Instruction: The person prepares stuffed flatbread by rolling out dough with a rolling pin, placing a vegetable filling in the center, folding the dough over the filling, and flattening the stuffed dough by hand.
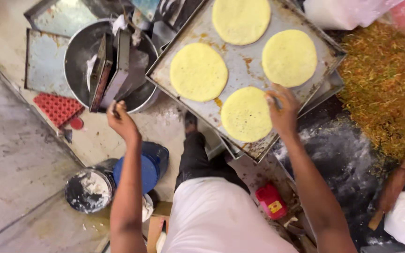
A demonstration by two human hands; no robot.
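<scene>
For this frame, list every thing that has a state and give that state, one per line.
Baking tray: tilted, carrying four dough discs.
Nearest dough disc: flat, right hand on its edge.
Left hand: closed around a small item, too hidden to identify.
Metal basin: holding upright metal trays.
Small bucket: open, smeared white inside.
Rolling pin: lying unused on the floured surface.
</scene>
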